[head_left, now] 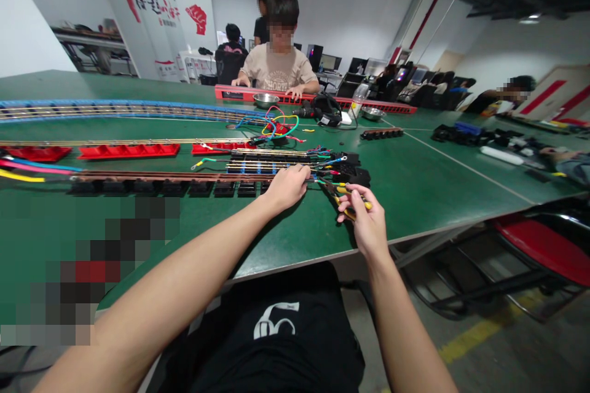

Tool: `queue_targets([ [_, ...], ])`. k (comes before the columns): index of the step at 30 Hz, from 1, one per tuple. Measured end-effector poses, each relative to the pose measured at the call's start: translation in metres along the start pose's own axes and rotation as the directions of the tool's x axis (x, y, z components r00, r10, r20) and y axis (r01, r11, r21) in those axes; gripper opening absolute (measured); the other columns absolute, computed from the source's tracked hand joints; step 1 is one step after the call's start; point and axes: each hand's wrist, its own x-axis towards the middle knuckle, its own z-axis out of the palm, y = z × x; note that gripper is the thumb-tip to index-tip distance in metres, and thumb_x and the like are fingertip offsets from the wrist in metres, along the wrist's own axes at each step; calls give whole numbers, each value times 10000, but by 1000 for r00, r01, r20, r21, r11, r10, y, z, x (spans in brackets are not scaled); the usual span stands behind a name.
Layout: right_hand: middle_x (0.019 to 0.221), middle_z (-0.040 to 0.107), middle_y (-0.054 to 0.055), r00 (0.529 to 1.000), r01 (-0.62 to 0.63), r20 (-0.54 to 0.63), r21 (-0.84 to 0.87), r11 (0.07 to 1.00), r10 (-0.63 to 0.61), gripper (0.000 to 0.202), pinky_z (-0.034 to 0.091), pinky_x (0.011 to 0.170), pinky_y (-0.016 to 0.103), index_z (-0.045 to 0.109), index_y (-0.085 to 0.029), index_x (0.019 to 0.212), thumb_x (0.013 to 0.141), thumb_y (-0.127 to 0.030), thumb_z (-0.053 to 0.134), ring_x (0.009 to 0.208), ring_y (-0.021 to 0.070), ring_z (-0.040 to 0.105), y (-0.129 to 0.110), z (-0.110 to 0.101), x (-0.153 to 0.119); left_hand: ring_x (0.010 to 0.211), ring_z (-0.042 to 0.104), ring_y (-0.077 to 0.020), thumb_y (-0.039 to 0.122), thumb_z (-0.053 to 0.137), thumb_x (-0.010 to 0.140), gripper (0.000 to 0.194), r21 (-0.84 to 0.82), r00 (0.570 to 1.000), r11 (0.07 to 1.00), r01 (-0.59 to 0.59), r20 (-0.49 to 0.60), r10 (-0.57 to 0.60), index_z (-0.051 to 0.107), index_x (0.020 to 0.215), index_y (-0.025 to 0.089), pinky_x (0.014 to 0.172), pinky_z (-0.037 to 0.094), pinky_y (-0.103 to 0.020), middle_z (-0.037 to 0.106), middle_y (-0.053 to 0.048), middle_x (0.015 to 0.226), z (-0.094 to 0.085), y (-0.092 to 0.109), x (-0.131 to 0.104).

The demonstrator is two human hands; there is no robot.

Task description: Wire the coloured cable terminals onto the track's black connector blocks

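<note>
My left hand (289, 185) lies on the right part of a long assembly of brown rails (161, 177) over black blocks. Its fingers are curled closed; what they grip is hidden. Pliers with yellow handles (346, 207) are in my right hand (369, 221), fingers wrapped round the grips. The jaws point up and left, close to thin coloured wire ends (318, 179) just right of my left hand. Whether they touch the wires is too small to tell. Behind my left hand lie brass-coloured rods (262, 166) on black and blue supports, with ring-ended wires to the right.
Red trays (129, 151) and a curved blue track (115, 109) lie to the left. Beyond are tangled coloured wires (281, 126), a metal bowl (266, 100), a bottle (358, 99) and a red rail (387, 104). A person (279, 64) sits opposite; a red-seated chair (544, 242) stands right.
</note>
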Motion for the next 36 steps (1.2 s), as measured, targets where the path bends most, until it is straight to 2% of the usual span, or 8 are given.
queue_targets([
  [5,709,641,7,999,-23,-45,20,1000,24,394,515,433,225,626,-173,1001,794,-505,675,566,116,591,2,1,1,988,617,-218,166,462,887,166,1,1000,1000,13,-7,-13,572,1004,208,837,478,-345,642,-67,1071,0,0,1],
  [10,741,684,44,996,36,-82,-91,995,-44,448,431,409,202,630,-148,1056,805,-518,655,531,108,575,8,1,1,1004,608,-220,197,489,899,124,-2,1000,1000,7,-4,-7,574,988,207,864,468,-352,643,-58,1080,0,-2,1],
  [13,774,706,68,995,43,-74,-206,978,-59,465,412,427,205,640,-139,1091,827,-522,622,545,116,589,2,-1,-2,1022,599,-212,214,512,902,92,-13,1000,1000,-1,0,1,572,971,208,872,458,-344,640,-52,1088,-2,-1,0],
  [17,863,740,75,983,143,-39,-457,878,-180,415,493,562,249,658,-170,1136,879,-482,567,565,117,615,-16,-2,-12,1026,595,-217,204,528,896,68,7,999,999,-31,11,31,564,953,212,850,450,-347,638,-49,1073,-3,3,-1],
  [20,867,750,71,966,188,-42,-562,805,-255,390,497,571,254,668,-178,1125,898,-468,538,535,114,612,-21,0,-15,1009,599,-220,201,525,902,53,3,998,999,-54,28,54,554,947,206,840,446,-349,635,-51,1053,-2,5,-1],
  [27,856,748,89,952,171,-149,-466,868,-267,432,426,417,219,659,-143,1106,895,-496,526,393,75,507,-11,0,-5,914,590,-186,216,620,863,72,-113,992,987,-117,-58,111,550,858,198,789,440,-312,614,-31,961,8,-12,6],
  [33,808,740,85,892,248,-214,-506,826,-398,433,447,451,212,673,-138,1100,877,-493,566,499,118,606,-26,-1,-16,885,580,-182,228,678,824,127,-135,985,981,-142,-115,127,556,833,192,770,417,-310,618,-29,919,11,-17,10],
  [36,811,738,81,879,287,-229,-446,847,-419,417,417,425,204,657,-138,1121,890,-472,564,431,85,535,-25,3,-17,910,581,-189,260,673,835,124,-101,987,986,-133,-105,122,572,848,189,775,403,-319,633,-34,933,6,-15,8],
])
